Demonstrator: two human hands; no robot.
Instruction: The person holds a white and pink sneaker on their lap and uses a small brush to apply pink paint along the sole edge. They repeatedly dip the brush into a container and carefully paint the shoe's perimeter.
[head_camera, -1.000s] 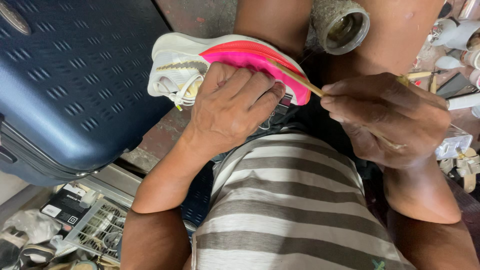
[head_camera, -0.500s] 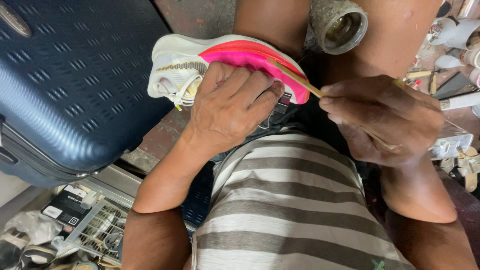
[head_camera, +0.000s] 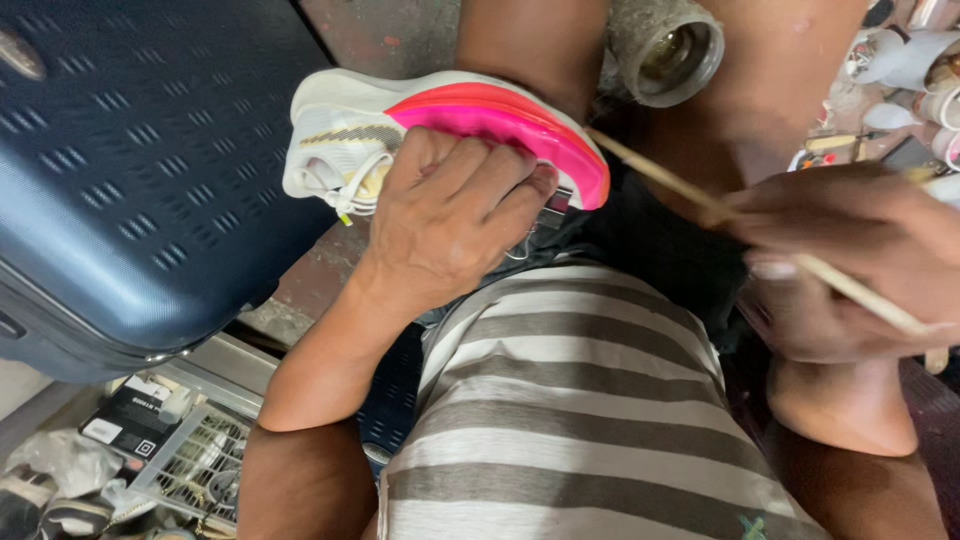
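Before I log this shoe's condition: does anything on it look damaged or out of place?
Nothing clearly damaged shows. The left hand grips the white sneaker by its pink sole; the right hand holds a thin stick whose tip meets the sole's heel edge, hiding any gap there.

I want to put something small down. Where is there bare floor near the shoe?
One bare patch of floor lies between the blue suitcase and the left hand, under the shoe; another above the shoe, beside the pipe. Upper right and lower left are cluttered.
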